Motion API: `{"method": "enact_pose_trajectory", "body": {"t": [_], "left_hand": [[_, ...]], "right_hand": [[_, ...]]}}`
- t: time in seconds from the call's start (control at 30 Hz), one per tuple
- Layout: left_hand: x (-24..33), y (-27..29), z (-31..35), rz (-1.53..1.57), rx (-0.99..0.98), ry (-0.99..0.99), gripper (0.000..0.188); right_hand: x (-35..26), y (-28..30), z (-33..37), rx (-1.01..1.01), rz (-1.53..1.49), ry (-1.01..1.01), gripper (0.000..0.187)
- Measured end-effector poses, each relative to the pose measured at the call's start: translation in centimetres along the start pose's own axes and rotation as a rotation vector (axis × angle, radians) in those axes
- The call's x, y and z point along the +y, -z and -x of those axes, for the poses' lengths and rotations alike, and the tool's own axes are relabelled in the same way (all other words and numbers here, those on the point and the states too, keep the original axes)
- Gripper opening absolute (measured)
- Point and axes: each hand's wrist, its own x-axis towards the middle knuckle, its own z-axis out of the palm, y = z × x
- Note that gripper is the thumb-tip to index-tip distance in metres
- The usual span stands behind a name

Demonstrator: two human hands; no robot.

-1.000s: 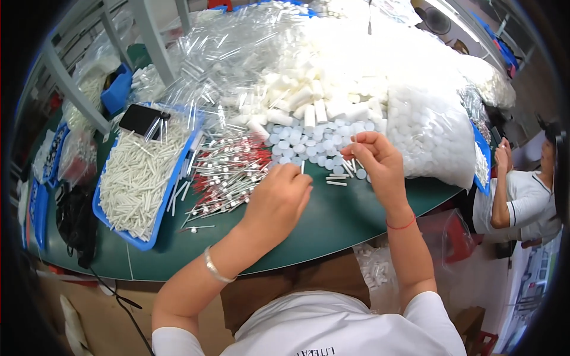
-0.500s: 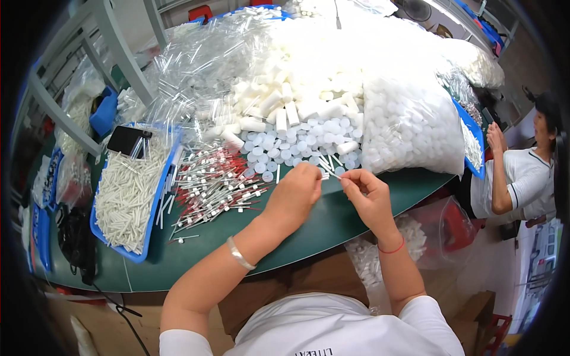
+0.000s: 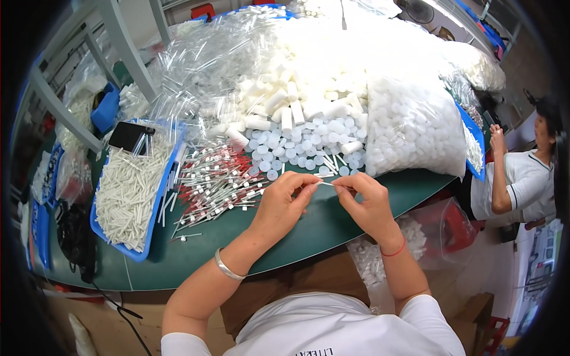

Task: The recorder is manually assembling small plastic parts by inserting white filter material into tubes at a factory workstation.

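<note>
Over the front of the table, my left hand (image 3: 287, 200) and my right hand (image 3: 369, 203) face each other, fingertips closed in a pinch. Between them runs a thin white stick (image 3: 325, 183), held at both ends. Just beyond the fingers lie a few loose white sticks (image 3: 336, 161) and a spread of translucent round discs (image 3: 301, 142). To the left of my left hand is a heap of thin rods with red parts and small white caps (image 3: 217, 184). Whether anything else is tucked in my palms is hidden.
A blue tray (image 3: 138, 256) of short white sticks stands left, a phone (image 3: 132, 137) on top. White cylinders (image 3: 287, 118) and clear plastic bags (image 3: 219, 53) pile up behind. A full bag of discs (image 3: 412, 133) sits right. A co-worker (image 3: 516, 172) is at far right.
My left hand has turned and shifted slightly down and left, its fingers now on the white stick. My right hand has lowered a little, and the stick now lies nearly level between both hands.
</note>
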Motion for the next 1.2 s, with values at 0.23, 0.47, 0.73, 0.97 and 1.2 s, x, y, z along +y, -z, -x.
{"method": "enact_pose_trajectory", "body": {"t": [0.23, 0.47, 0.73, 0.97, 1.2], "left_hand": [[-1.5, -0.1, 0.3, -0.357, 0.073, -0.352, 0.013], [-1.5, 0.1, 0.4, -0.398, 0.022, -0.278, 0.014], [-0.9, -0.4, -0.4, -0.550, 0.034, -0.481, 0.013], [-1.5, 1.0, -6.9, -0.693, 0.183, -0.388, 0.026], [-1.0, 0.4, -6.9, -0.521, 0.130, -0.294, 0.024]], "right_hand": [[-0.5, -0.1, -0.7, -0.169, 0.203, 0.217, 0.022], [-0.4, 0.4, -1.2, -0.340, 0.267, 0.348, 0.036], [1.2, -0.4, -1.1, -0.249, 0.130, 0.303, 0.034], [1.4, 0.6, -1.6, 0.098, 0.051, 0.127, 0.015], [2.1, 0.5, -1.6, 0.180, -0.607, -0.294, 0.014]]}}
